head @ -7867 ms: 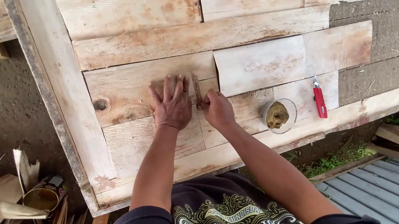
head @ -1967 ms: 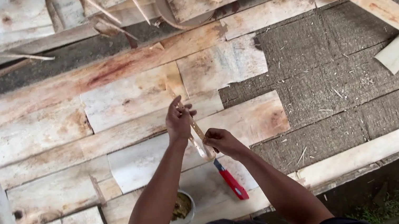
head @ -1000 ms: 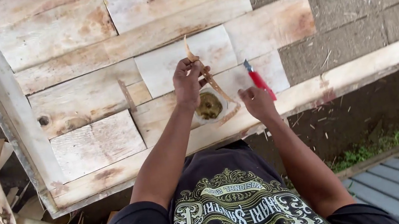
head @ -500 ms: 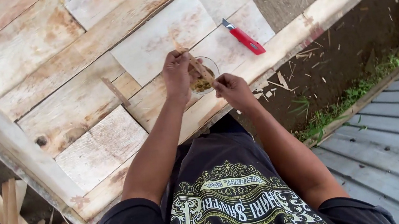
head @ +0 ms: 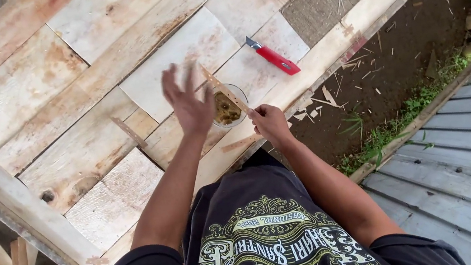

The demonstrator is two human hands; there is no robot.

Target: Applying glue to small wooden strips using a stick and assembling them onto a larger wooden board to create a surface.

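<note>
**A:** Locate the thin wooden strip (head: 228,91).

**B:** It lies over the small round container (head: 226,107) of yellowish paste, near the front edge of the tabletop (head: 39,88). Its long axis runs from about 11 o'clock at the far tip to 5 o'clock at the near end.

**A:** Which hand is on it?

**B:** The right hand (head: 270,122). It is closed in a pinch around the near end, at the 5 o'clock side of the container. The strip crosses the container's mouth; whether its underside touches the paste cannot be told.

**A:** State of the left hand (head: 187,99)?

**B:** Fingers spread and open, holding nothing. It is blurred, and sits at the 9 o'clock side of the container, just beside the strip's far half. No contact with the strip is visible.

**A:** Nearer hand, then?

**B:** The right hand has the strip; the left is close but free.

**A:** Surroundings?

**B:** A red utility knife (head: 274,59) lies on the pale veneer pieces at 2 o'clock from the container, apart from both hands. Wood slivers (head: 318,100) lie scattered at the tabletop edge, at 3 o'clock.
</note>
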